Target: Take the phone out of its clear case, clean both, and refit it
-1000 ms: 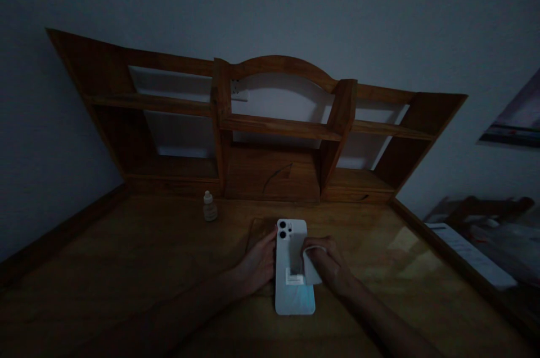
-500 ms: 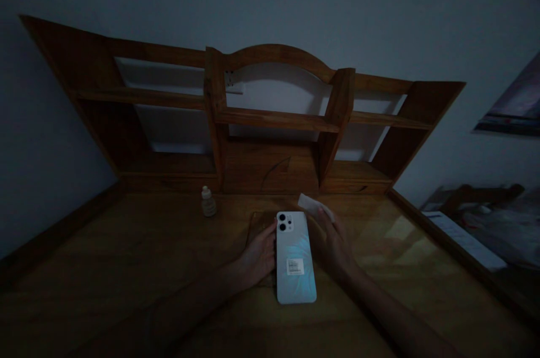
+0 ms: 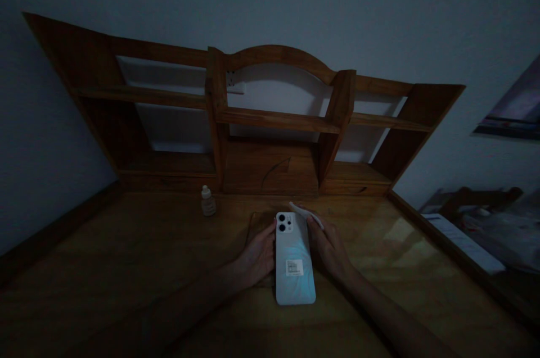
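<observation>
A pale smartphone [image 3: 295,245], back side up, shows its camera block at the upper left and a white label lower down. Along its left edge my left hand [image 3: 257,254] grips it, fingers closed against the side. My right hand [image 3: 331,248] is on the phone's right side, pinching a thin white piece that looks like a cloth or wipe [image 3: 306,213]. That piece is by the phone's top right corner; whether it presses on the phone is hard to tell. Part of a dark brown flat item [image 3: 255,223] shows behind the phone and my left hand.
A small clear bottle with a pale cap [image 3: 208,203] stands on the wooden desk [image 3: 139,257], left of the phone. Behind rises a wooden shelf unit [image 3: 274,119]. At the right are white papers [image 3: 464,243] and a chair back [image 3: 485,198]. The room is dim.
My right hand has moved left and slightly down, bringing the white piece from beside the phone to its top right corner. The piece has tilted. My left hand and the phone have hardly moved.
</observation>
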`<action>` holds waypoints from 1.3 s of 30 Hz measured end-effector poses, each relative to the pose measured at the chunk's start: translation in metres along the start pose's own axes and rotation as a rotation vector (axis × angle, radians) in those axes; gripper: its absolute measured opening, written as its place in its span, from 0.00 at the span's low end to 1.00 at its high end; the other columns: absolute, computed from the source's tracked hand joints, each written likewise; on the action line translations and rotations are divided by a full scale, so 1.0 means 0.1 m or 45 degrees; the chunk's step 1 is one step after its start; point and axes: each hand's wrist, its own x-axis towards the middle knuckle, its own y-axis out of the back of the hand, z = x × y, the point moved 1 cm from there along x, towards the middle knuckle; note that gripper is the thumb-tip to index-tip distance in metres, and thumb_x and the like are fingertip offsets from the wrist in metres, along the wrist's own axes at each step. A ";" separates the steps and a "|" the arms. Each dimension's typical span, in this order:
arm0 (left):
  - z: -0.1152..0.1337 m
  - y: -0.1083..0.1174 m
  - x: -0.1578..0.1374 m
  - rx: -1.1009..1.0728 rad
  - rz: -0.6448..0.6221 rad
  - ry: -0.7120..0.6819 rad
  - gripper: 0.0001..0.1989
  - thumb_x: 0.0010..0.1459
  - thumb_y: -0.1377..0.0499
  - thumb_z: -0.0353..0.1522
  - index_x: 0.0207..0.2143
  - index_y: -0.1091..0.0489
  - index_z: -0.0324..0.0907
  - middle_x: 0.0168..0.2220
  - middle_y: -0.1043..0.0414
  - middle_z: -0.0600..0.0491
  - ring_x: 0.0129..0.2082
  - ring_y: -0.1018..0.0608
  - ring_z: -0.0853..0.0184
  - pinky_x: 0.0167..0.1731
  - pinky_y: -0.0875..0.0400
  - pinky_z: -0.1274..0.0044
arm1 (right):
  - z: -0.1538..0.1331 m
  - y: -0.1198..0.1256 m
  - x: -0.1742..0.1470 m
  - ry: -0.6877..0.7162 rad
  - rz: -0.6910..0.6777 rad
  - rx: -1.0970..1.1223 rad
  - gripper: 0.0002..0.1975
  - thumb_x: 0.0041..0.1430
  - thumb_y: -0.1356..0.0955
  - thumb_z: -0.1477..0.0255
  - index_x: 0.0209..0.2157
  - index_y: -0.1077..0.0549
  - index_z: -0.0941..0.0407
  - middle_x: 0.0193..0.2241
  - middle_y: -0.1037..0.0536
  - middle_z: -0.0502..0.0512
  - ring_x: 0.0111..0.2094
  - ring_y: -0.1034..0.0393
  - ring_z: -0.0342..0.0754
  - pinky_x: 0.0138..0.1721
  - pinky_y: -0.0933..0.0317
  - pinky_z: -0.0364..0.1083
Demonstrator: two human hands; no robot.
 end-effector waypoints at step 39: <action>-0.01 -0.02 0.03 0.128 -0.064 -0.072 0.23 0.67 0.52 0.44 0.54 0.35 0.35 0.51 0.32 0.43 0.52 0.31 0.57 0.53 0.39 0.70 | -0.02 -0.02 -0.01 0.019 0.005 -0.024 0.20 0.69 0.43 0.61 0.59 0.35 0.44 0.57 0.30 0.47 0.59 0.38 0.54 0.62 0.48 0.59</action>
